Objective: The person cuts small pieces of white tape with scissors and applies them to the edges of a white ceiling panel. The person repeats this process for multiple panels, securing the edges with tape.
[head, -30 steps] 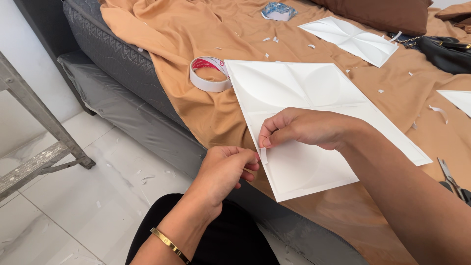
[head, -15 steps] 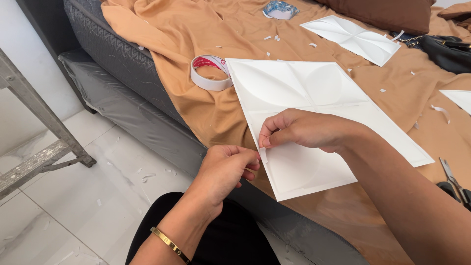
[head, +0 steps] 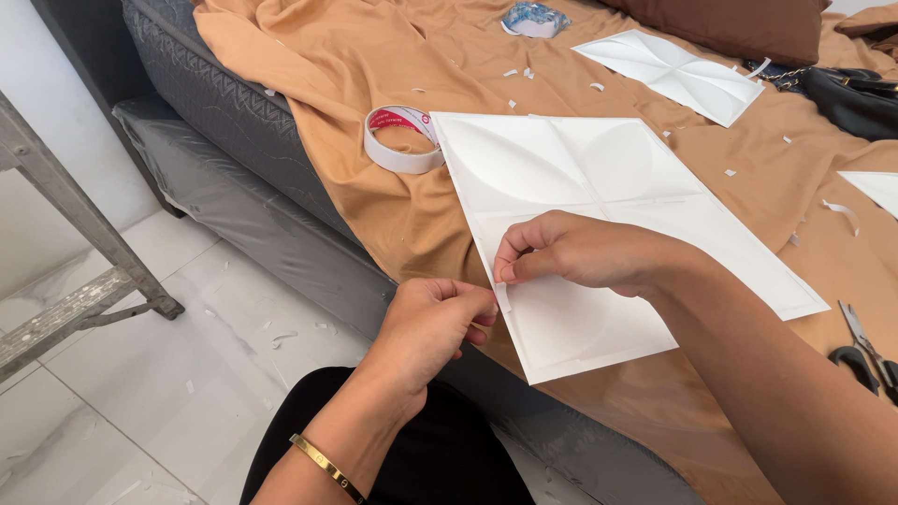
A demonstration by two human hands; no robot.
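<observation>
White embossed panel (head: pixel 608 215) lies on the orange sheet (head: pixel 393 215) at the bed edge. Right hand (head: pixel 580 252) pins its near edge with fingertips pressed down; left hand (head: pixel 435 323) is pinched on a thin white strip (head: pixel 502 297) there. Strip is only partly peeled; tape roll (head: pixel 402 140) sits beside, scissors (head: pixel 865 351) idle.

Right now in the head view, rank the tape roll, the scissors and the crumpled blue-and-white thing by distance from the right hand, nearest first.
Measured from the right hand, which presses on the white embossed panel:
1. Tape roll: up and to the left, beside the panel's far left corner.
2. Scissors: at the right edge, on the orange cloth.
3. Crumpled blue-and-white thing: at the top, farthest back.
</observation>
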